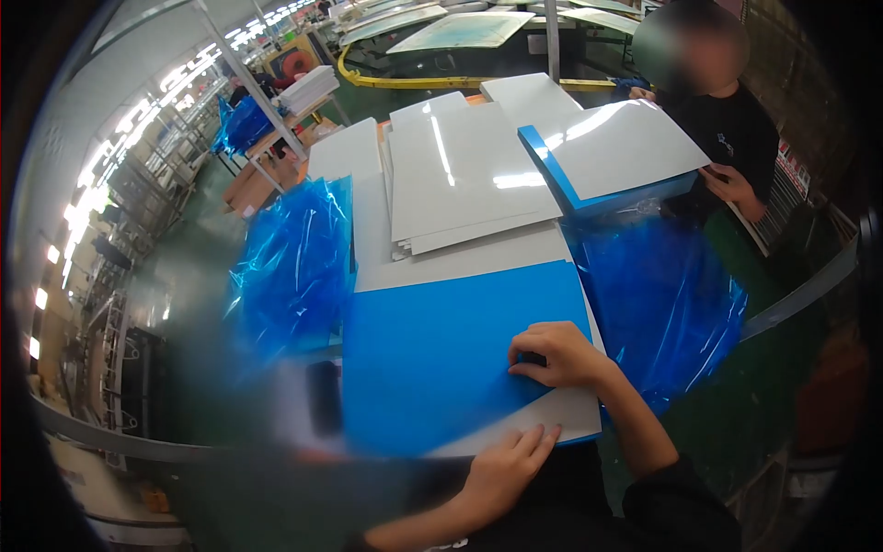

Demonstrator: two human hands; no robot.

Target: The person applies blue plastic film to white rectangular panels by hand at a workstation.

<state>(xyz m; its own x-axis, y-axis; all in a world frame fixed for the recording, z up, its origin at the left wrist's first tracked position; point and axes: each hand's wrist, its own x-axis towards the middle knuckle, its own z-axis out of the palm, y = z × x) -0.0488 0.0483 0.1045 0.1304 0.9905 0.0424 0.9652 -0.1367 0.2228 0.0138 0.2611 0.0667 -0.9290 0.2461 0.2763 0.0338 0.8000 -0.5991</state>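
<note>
A panel covered in blue film (pixel 451 340) lies at the near end of the table. Along its near right edge the film is turned back, and a white strip of panel (pixel 515 421) shows. My left hand (pixel 501 467) rests on that bare strip at the near edge, fingers stretched out flat. Just above it, my right hand (pixel 559 355) is closed in a pinch over the film; the bit between its fingertips is mostly hidden.
Glossy white panels (pixel 469 175) are stacked beyond the blue one. Crumpled blue film hangs at the left (pixel 299 267) and right (pixel 662 294). Across the table, a person in black (pixel 736 129) holds a white panel with a blue underside (pixel 625 147).
</note>
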